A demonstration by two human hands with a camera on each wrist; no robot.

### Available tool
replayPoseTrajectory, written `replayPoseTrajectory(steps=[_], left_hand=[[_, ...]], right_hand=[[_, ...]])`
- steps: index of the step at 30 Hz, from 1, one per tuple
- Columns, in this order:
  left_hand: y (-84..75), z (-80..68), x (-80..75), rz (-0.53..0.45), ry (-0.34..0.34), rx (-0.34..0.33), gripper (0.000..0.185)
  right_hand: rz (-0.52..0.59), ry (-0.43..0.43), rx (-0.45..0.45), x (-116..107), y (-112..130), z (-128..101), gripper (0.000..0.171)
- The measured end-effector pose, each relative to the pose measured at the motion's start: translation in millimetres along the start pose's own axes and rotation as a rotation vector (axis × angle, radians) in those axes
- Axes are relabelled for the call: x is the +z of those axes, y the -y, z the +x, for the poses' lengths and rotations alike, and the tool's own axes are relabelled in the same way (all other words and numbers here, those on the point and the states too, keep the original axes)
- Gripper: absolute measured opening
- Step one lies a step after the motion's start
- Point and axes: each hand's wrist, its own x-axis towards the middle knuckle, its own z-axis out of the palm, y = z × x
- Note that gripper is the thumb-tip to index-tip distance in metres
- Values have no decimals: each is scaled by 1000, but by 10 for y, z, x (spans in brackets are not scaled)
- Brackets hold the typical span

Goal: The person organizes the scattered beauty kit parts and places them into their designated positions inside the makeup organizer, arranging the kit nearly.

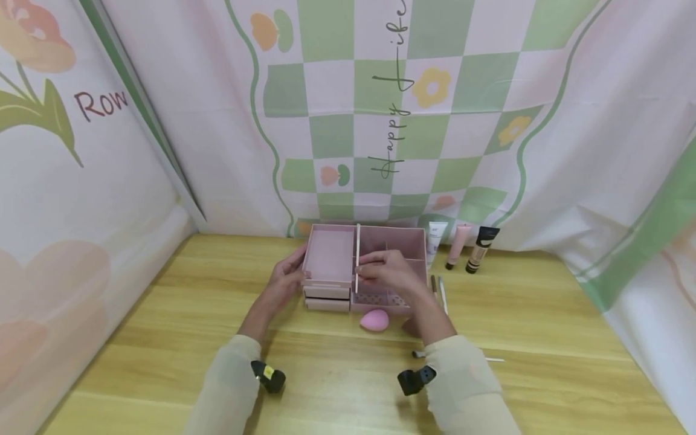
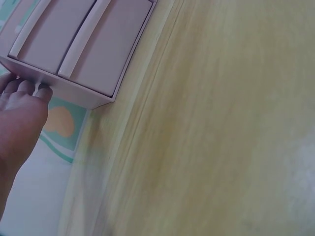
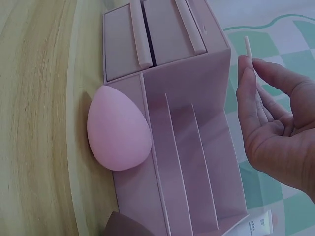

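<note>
A pink organizer box [image 1: 380, 241] with two drawers on its left and open compartments on its right stands mid-table. My left hand [image 1: 284, 279] rests against its left side, fingertips [image 2: 43, 92] touching the box's edge [image 2: 78, 93]. My right hand [image 1: 371, 267] hovers over the compartments and pinches a thin white stick [image 1: 357, 244] that stands roughly upright. In the right wrist view the stick [image 3: 247, 48] pokes out above the right hand [image 3: 252, 69], beside the organizer [image 3: 197, 128]. A pink egg-shaped sponge [image 1: 374, 320] [image 3: 118, 130] lies against the box's front.
Three cosmetic tubes stand by the backdrop at the right: white [image 1: 436, 241], pink [image 1: 459, 244], black-capped [image 1: 481, 249]. Slim pencils [image 1: 441, 294] lie right of the box, and a thin white stick [image 1: 492, 359] lies nearer me. A darker pink object [image 1: 411, 327] sits under my right forearm.
</note>
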Motion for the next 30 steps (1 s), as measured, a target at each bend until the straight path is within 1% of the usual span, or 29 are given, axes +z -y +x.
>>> replayPoseTrajectory(steps=[7, 12, 17, 21, 26, 30], left_hand=[[-18, -2, 27, -3, -13, -17, 72], [-25, -10, 39, 1, -17, -18, 73], [-26, -27, 33, 11, -23, -18, 73], [-13, -31, 16, 13, -13, -18, 73], [0, -20, 5, 16, -16, -28, 73], [3, -11, 8, 11, -23, -35, 72]], right_hand=[[33, 5, -27, 71, 53, 64, 38], [60, 11, -4, 148, 132, 112, 37], [27, -13, 22, 242, 205, 174, 35], [5, -45, 36, 305, 232, 226, 33], [-31, -79, 30, 352, 290, 292, 29], [-90, -103, 11, 408, 344, 349, 25]])
